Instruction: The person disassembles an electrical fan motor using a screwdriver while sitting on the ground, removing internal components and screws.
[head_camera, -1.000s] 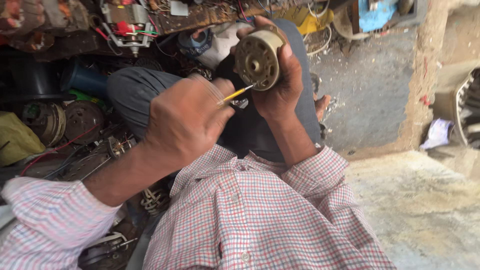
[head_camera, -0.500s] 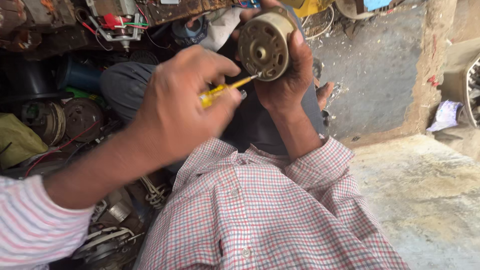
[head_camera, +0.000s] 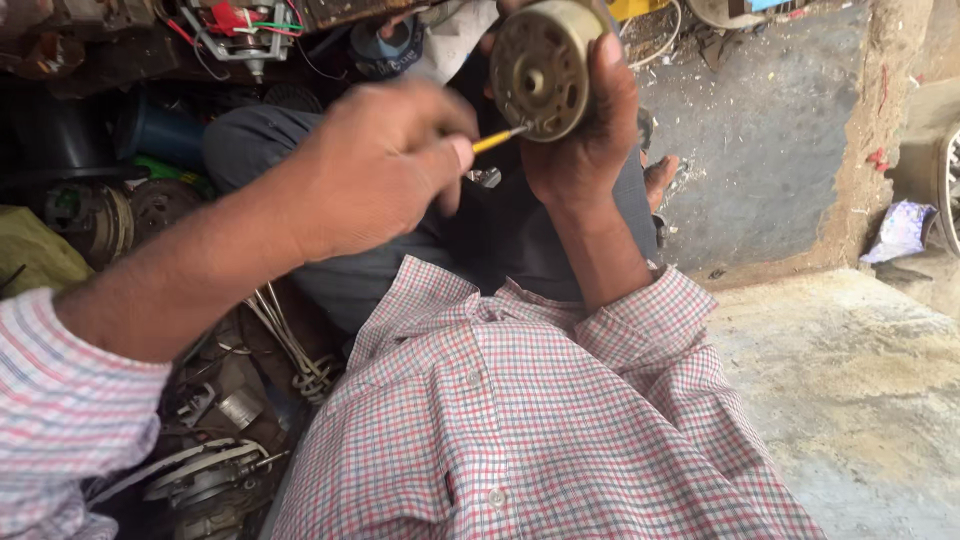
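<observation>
Right hand (head_camera: 585, 150) grips the round brass-coloured motor (head_camera: 545, 65) from behind, its top edge cut off by the frame. Left hand (head_camera: 375, 165), blurred, clenches a yellow screwdriver (head_camera: 495, 140), handle hidden in the fist, tip at the motor's face. Since half a second ago, more of the handle is buried.

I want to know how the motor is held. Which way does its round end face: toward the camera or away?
Toward the camera. The motor's round brass-coloured end, with centre hole and slots, shows full-on, gripped by the right hand.
</observation>
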